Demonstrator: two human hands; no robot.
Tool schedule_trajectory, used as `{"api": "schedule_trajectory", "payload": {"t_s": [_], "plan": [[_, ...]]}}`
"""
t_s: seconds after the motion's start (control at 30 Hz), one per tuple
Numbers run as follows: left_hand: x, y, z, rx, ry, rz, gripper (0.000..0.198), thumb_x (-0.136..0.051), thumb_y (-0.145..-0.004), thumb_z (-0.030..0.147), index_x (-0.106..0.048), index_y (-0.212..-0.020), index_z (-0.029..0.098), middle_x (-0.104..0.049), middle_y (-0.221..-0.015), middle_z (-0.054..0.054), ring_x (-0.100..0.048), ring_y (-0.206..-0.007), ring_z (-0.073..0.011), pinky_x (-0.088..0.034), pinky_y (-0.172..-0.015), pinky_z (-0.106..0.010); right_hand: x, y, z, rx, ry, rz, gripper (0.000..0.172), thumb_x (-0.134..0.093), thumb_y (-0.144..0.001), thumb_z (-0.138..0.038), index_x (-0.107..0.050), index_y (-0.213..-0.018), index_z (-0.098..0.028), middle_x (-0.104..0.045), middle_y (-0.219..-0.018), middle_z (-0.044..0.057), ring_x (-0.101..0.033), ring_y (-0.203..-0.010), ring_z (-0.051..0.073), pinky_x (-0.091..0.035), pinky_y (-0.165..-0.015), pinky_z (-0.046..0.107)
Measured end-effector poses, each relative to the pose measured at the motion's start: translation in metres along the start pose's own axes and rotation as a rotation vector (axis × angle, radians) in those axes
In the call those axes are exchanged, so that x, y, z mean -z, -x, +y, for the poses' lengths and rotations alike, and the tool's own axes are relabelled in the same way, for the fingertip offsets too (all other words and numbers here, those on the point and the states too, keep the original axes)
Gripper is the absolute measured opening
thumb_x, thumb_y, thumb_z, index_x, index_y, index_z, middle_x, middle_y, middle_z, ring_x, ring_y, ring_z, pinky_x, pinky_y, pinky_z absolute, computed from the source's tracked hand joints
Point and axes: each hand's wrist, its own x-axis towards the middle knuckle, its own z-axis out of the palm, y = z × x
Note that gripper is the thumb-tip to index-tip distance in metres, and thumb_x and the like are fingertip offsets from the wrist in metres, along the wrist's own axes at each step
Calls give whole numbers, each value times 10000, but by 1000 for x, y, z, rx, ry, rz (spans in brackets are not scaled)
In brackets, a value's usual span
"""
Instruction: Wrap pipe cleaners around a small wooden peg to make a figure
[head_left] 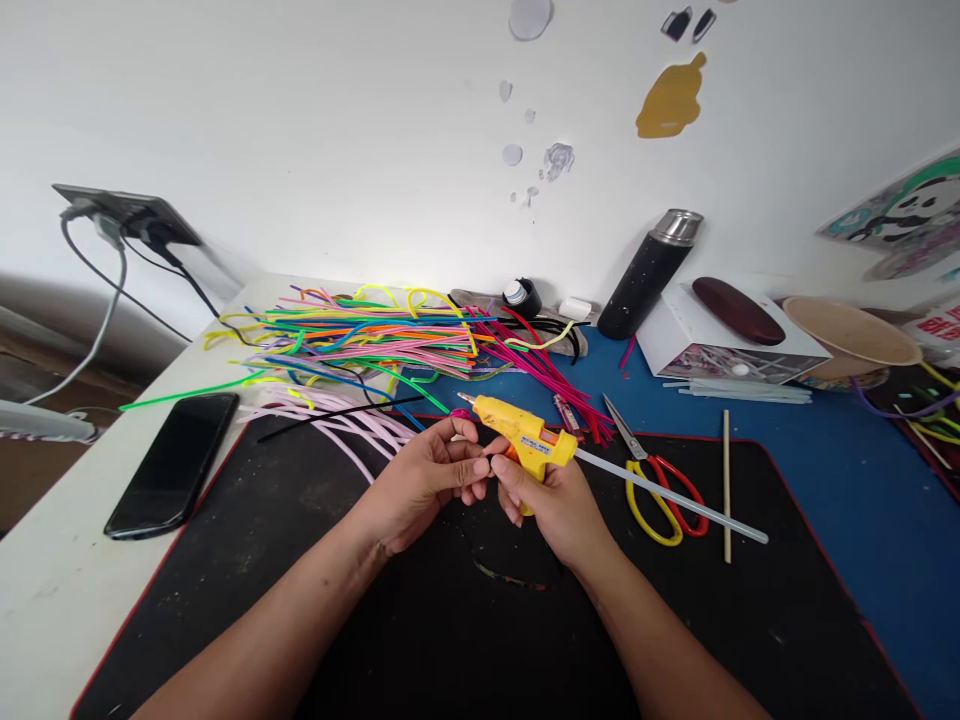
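In the middle of the head view my right hand (559, 500) is wrapped round a yellow hot glue gun (525, 430). Its nozzle points up and left, and a long translucent glue stick (675, 498) sticks out of its back toward the right. My left hand (442, 465) is pinched close beside it, its fingertips meeting those of my right hand at a small dark piece (491, 463) whose kind I cannot make out. A bit of magenta (460, 412) shows at the left fingers, near the nozzle. Both hands are above a black mat (480, 640).
Colourful pipe cleaners (375, 335) lie heaped behind my left hand. Scissors (652, 490) and a thin wooden stick (726, 485) lie at the right. A phone (174, 462) is on the left. Along the wall stand a black flask (649, 275) and a white box (739, 330).
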Motion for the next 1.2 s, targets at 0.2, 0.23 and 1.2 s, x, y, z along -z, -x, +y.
{"api": "schedule_trajectory", "payload": {"t_s": [0.2, 0.23, 1.2], "plan": [[1, 0, -2, -11, -16, -9, 448, -982, -677, 220, -609, -921, 178, -689, -725, 15, -645, -594, -98, -467, -540, -180, 0, 1, -1, -14, -12, 3, 359, -826, -847, -491, -675, -951, -182, -523, -554, -80, -484, -419, 91, -388, -419, 224], [1, 0, -2, -15, -19, -11, 448, -981, -679, 222, -610, -927, 177, -690, -732, 14, -647, -602, -98, -469, -545, -181, 0, 1, -1, -16, -12, 3, 360, -824, -848, -489, -670, -950, -181, -522, -552, -82, -481, -418, 89, -387, -420, 223], [0, 2, -6, -210, -210, -36, 320, -915, -774, 204, -636, -926, 170, -715, -870, 1, -707, -721, -119, -563, -647, -223, -2, 2, -3, 21, 53, 66, 370, -789, -847, -509, -626, -914, -184, -544, -550, -74, -479, -418, 86, -394, -423, 212]]}}
